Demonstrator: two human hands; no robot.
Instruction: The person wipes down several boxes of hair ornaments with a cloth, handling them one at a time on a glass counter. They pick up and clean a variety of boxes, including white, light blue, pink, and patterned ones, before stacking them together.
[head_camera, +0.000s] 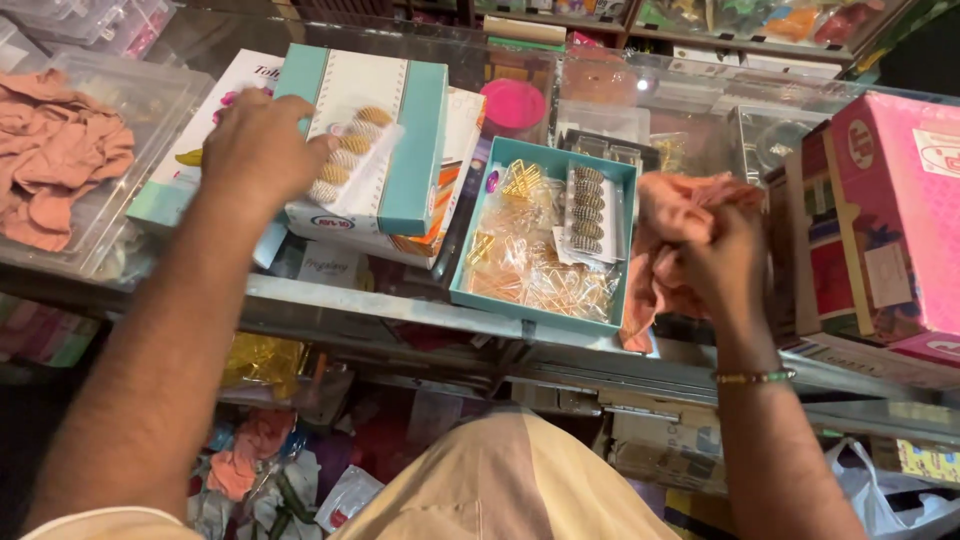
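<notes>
I am resting my left hand (262, 150), fingers curled, on the teal and white lid (368, 130) that is lying on a stack of flat boxes (440, 235) on the glass tabletop (330, 305); a card of small gold clips (345, 160) is lying under my fingertips, so I am judging that a light, flat press is keeping it from sliding. My right hand (715, 260) is closing in a fist around a bunch of peach cloth (665, 215), just beside the open teal box (545, 235). That box is holding loose gold pins in clear bags (530, 265) and a card of dark clips (587, 210). A clear tub (150, 100) at far left is holding more peach cloth, and a pink carton (885, 210) is standing at right.
</notes>
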